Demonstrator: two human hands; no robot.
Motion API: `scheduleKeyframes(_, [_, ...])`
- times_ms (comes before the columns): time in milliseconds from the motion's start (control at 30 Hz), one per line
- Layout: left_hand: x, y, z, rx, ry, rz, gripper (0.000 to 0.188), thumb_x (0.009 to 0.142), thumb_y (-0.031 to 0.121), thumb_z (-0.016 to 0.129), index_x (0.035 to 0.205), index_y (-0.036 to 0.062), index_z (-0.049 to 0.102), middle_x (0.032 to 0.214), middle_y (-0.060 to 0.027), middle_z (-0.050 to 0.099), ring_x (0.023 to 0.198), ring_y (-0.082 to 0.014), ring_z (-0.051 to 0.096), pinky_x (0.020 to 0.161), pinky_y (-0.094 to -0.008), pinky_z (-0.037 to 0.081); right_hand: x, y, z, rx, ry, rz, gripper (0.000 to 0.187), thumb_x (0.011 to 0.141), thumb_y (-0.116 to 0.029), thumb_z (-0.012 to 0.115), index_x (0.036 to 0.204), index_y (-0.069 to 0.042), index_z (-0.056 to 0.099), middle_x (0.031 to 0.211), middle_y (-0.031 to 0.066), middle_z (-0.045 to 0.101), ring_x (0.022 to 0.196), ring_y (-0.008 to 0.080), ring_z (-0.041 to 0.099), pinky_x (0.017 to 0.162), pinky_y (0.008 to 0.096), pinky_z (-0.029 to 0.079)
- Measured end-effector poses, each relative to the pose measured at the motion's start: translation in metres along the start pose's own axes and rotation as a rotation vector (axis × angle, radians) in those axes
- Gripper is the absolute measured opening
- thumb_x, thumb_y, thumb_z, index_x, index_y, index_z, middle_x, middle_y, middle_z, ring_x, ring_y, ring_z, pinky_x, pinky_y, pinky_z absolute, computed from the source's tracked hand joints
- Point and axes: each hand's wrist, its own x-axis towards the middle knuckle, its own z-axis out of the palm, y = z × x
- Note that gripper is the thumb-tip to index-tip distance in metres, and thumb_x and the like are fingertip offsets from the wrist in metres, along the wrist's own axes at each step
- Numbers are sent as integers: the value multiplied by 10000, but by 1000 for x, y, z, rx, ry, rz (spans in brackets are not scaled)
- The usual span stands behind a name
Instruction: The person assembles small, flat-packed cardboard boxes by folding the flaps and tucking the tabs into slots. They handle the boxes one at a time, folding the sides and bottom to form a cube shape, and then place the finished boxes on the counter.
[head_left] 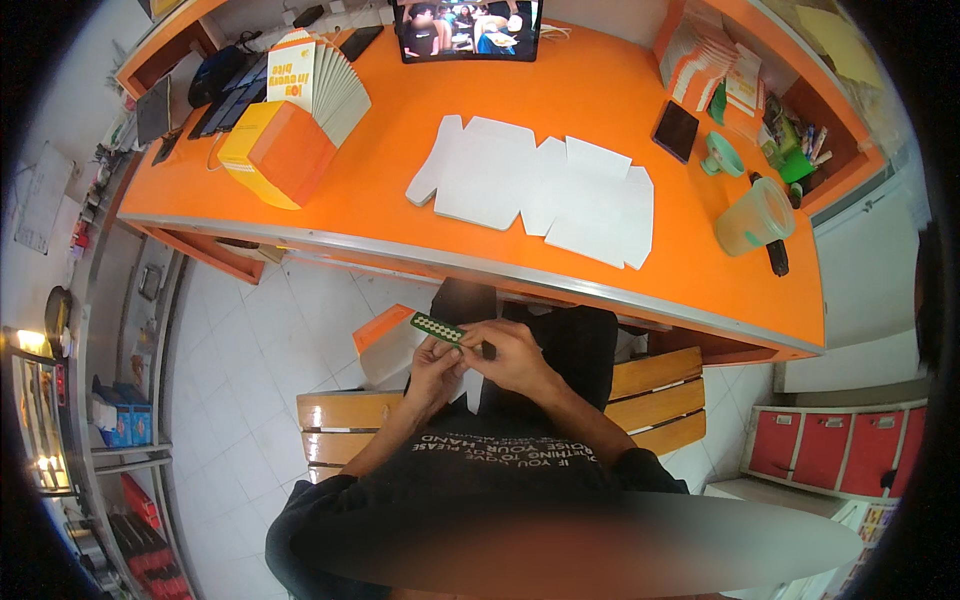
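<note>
In front of my lap, my left hand (432,374) is closed on an orange-and-white carton (388,350), which sticks out to the left. My right hand (512,360) meets it there, fingers wrapped round a narrow green object (436,328) with a pale checkered pattern. A dark end of that object shows by the right fingers; its kind I cannot make out. Part of the carton is hidden behind the hands. Beyond them on the orange table (400,100) lie overlapping flat white carton blanks (485,175), cut with flaps.
On the left stand a folded yellow-orange box (280,150) and a fanned stack of printed cartons (335,90). A phone (676,131), a green funnel-shaped piece (723,155) and a translucent tub (752,218) are at the right. The table's metal edge (470,270) runs just beyond my hands.
</note>
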Motion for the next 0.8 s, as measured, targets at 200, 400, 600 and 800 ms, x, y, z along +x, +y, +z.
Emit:
scheduleKeyframes(200, [-3,5,14,4,72,-46,330,929,-29,617,1248,29,552,1182,-93,671,1104,-200,656,944,-333,554,5,-7,-7,-65,-75,18,187,791,-103,788,920,-10,691,1021,165,712,957,290,717,821,378,576])
scheduleKeyframes(400, [-1,7,17,78,78,-19,382,933,-33,592,1293,64,511,1251,-72,625,1153,-202,619,1007,-380,509,2,-16,-3,-161,41,-93,163,832,-93,758,961,-13,700,1111,124,622,909,280,709,769,355,593])
scheduleKeyframes(600, [-4,7,3,-52,41,-95,438,911,121,587,1336,78,490,1316,-71,576,1174,-211,591,1026,-399,481,-3,-10,-6,-229,-34,-63,161,838,-107,754,957,-10,705,1109,118,630,835,260,711,724,346,600])
scheduleKeyframes(800, [-2,15,21,73,75,-41,427,897,142,587,1317,102,522,1294,-63,591,1151,-217,597,1002,-393,477,-4,-11,-8,-248,-40,-29,175,842,-105,753,993,-20,724,1130,122,649,856,255,718,736,334,598])
